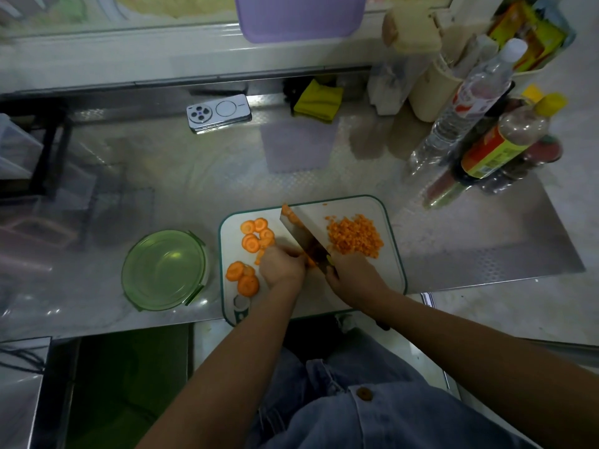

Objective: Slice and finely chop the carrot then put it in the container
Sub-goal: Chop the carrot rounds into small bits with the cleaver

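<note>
A white cutting board [390, 254] with a green rim lies at the counter's front edge. Round carrot slices [254, 236] lie on its left part, with more slices [243, 277] nearer me. A heap of finely chopped carrot [355, 236] sits on its right part. My right hand [351, 273] grips the handle of a broad cleaver [303, 230], whose blade stands on the board between slices and heap. My left hand [282, 265], fingers curled, holds carrot pieces against the blade. A round green container [165, 270] stands empty just left of the board.
A phone [218, 113] lies at the back of the steel counter, a yellow cloth [319, 100] to its right. Bottles [505, 144] and a knife block [432, 92] crowd the back right. A purple board [298, 17] leans on the wall.
</note>
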Available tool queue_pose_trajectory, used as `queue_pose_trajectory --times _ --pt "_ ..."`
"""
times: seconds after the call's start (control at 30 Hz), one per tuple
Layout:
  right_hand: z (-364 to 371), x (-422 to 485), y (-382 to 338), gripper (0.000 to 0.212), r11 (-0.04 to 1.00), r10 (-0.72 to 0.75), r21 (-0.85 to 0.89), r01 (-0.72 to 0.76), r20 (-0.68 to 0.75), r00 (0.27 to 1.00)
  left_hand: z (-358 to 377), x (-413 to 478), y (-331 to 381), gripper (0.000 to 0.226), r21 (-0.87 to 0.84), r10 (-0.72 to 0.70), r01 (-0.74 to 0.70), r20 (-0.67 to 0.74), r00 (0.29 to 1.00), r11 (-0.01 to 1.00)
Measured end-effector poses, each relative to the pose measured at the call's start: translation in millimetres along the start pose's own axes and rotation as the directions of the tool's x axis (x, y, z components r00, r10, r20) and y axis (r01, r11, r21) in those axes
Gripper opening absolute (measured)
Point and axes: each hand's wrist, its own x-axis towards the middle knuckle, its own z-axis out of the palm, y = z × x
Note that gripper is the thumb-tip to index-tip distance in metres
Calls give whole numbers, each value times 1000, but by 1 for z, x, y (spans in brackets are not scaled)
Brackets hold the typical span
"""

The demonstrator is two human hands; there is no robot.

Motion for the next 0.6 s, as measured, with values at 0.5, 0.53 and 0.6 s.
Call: queue_pose_trajectory --times 0.5,0.53,0.6 --pt "10 7 -6 25 999 49 23 -49 2 999 -4 2 1 13 -4 17 -17 45 999 1000" --pt "10 8 -6 24 998 53 21 -53 -2 999 -4 3 1 13 -1 17 -17 44 999 1000" --pt "9 8 -5 23 998 59 12 -59 -9 998 -4 2 1 16 4 16 -16 35 999 1000"
